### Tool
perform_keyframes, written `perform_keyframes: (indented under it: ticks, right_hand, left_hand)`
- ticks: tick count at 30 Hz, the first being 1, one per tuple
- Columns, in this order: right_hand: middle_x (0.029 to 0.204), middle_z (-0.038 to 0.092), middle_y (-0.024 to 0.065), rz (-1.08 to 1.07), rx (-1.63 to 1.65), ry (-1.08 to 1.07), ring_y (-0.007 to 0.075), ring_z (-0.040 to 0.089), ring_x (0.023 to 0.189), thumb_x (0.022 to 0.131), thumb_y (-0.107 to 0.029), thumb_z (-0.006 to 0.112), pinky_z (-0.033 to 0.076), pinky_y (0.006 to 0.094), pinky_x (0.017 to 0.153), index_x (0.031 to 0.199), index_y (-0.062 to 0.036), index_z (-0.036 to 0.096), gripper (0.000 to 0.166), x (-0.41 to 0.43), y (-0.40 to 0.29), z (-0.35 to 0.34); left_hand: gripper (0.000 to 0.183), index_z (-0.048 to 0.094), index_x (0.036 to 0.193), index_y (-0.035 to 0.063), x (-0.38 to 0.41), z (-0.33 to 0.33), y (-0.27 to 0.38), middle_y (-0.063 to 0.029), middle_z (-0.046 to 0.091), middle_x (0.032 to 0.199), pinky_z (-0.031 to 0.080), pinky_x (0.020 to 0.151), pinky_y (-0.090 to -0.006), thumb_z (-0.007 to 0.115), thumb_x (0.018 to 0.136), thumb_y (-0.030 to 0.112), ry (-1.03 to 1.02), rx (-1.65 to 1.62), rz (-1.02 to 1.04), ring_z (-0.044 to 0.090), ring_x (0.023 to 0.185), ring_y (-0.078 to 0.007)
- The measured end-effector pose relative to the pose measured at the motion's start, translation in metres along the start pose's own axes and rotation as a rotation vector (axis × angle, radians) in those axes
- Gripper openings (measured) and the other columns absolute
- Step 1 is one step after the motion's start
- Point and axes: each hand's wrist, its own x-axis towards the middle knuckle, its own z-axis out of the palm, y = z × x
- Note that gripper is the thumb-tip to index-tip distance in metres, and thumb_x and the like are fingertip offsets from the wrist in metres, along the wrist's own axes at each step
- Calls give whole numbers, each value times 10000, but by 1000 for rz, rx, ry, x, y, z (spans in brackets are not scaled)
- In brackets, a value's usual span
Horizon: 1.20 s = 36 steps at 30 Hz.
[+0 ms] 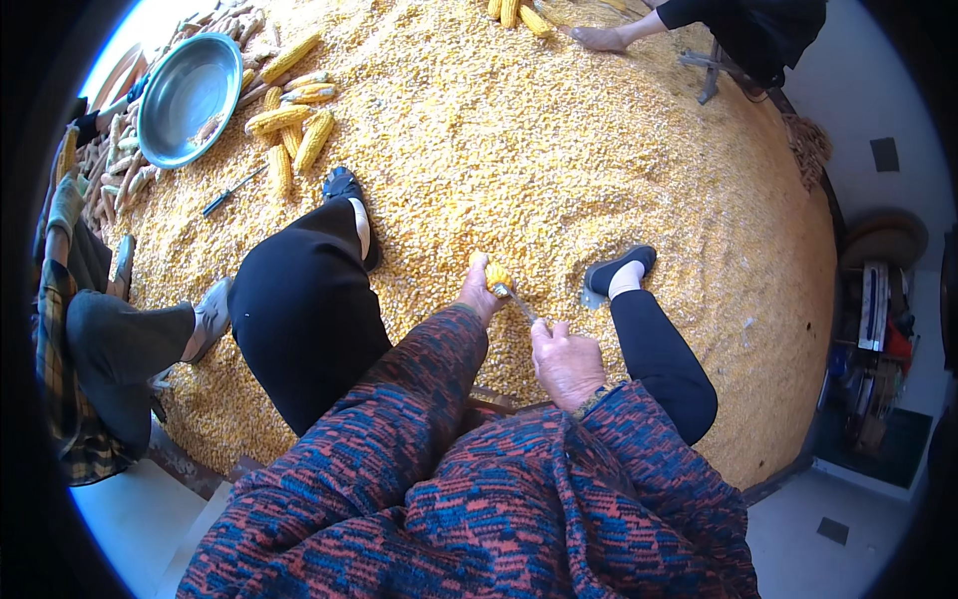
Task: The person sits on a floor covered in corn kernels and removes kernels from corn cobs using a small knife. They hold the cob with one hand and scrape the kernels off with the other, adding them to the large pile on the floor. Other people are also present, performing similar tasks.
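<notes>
An ear of corn (pixel 497 276) is gripped in my left hand (pixel 477 288), its end turned toward me and most of it hidden by the hand. My right hand (pixel 569 365) holds a screwdriver-like tool (pixel 524 306) with a metal shaft; the handle is mostly covered by my fingers. The shaft's tip meets the end of the ear. Below both hands spreads a thick layer of loose yellow corn kernels (pixel 479 202). My legs are apart, with a dark shoe at each side of the hands.
Several whole ears of corn (pixel 292 135) lie at upper left beside a metal basin (pixel 191 101) and a heap of bare cobs (pixel 112 172). A screwdriver (pixel 233 192) rests on the kernels. People sit at the left (pixel 112 359) and upper right (pixel 748 30). More ears (pixel 516 13) lie at the top.
</notes>
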Motion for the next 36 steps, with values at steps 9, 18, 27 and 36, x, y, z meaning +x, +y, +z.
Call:
perform_keyframes:
  ticks: [9, 18, 27, 36]
  right_hand:
    - [695, 585, 118, 116, -5, -41, 217, 615, 572, 747, -102, 502, 499, 313, 472, 963, 22, 522, 250, 11, -19, 5]
    - [685, 588, 128, 62, 32, -88, 227, 619, 588, 712, -102, 547, 505, 336, 493, 924, 4, 535, 237, 10, -12, 0]
    - [688, 592, 144, 89, 161, -51, 271, 614, 573, 748, -133, 531, 501, 365, 517, 864, -27, 530, 156, 23, -6, 14]
    - [696, 601, 132, 24, 95, -74, 233, 622, 588, 712, -96, 532, 505, 333, 489, 910, 16, 523, 227, 28, -26, 38]
  left_hand:
    - [445, 422, 1016, 63, 11, -2, -1, -146, 526, 834, 498, 557, -426, 446, 856, 478, -13, 75, 32, 542, 686, -287]
    - [417, 409, 1028, 86, -2, -11, -4, -113, 524, 791, 491, 541, -432, 439, 862, 467, -50, 177, 65, 556, 676, -282]
    - [420, 438, 1011, 103, 1, -13, 2, -83, 526, 779, 505, 569, -412, 392, 876, 498, -98, 231, 56, 551, 671, -248]
    - [464, 461, 1140, 114, 10, -32, 2, -85, 562, 908, 471, 644, -441, 393, 874, 488, -65, 314, 138, 545, 766, -235]
